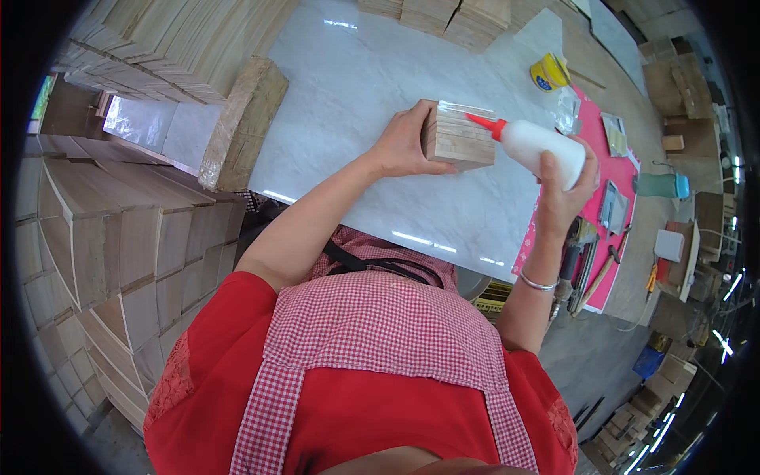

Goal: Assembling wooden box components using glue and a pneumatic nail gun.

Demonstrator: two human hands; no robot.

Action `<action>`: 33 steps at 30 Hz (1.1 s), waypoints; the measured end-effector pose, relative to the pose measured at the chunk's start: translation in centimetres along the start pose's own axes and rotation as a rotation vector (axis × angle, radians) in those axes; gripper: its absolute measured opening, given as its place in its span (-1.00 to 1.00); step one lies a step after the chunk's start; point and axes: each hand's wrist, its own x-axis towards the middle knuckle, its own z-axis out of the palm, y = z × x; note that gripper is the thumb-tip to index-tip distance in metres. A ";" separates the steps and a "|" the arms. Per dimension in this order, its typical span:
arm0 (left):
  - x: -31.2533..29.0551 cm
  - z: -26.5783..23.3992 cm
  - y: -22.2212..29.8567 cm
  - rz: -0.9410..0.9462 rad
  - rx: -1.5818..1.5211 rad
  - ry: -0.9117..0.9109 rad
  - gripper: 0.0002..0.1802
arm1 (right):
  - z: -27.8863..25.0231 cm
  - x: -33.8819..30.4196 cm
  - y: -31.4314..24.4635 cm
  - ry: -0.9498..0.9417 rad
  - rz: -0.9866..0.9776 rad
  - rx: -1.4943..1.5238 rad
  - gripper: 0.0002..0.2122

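Observation:
My left hand [409, 142] grips a small stack of pale wooden blocks [457, 141] from its left side, just over the marble-patterned tabletop [332, 87]. Glossy wet streaks show along the stack's upper face. In my right hand [568, 176] is a white squeeze bottle [542, 149] with a red pointed nozzle, held tilted so that it points left. The nozzle's tip is at the right part of the streaked face; whether it touches the wood I cannot tell.
Tall stacks of thin boards [166, 47] stand at the far left, beside a thick wooden block [244, 123]. More wooden blocks [451, 20] sit at the back. At right are a yellow tub [549, 73], a pink sheet [594, 202] with tools, a hammer [606, 273] and a teal bottle [663, 186].

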 end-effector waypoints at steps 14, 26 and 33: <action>0.0 0.1 -0.3 -0.008 0.011 0.001 -0.03 | -0.3 0.5 -0.3 -0.055 -0.066 -0.070 -0.52; 0.0 0.0 -0.3 -0.005 -0.003 0.002 -0.03 | -0.3 -0.6 -0.5 -0.014 0.023 0.014 -0.52; -0.1 0.0 0.2 -0.009 -0.012 0.005 -0.02 | 2.3 -1.2 -1.2 -0.088 -0.019 -0.004 -0.53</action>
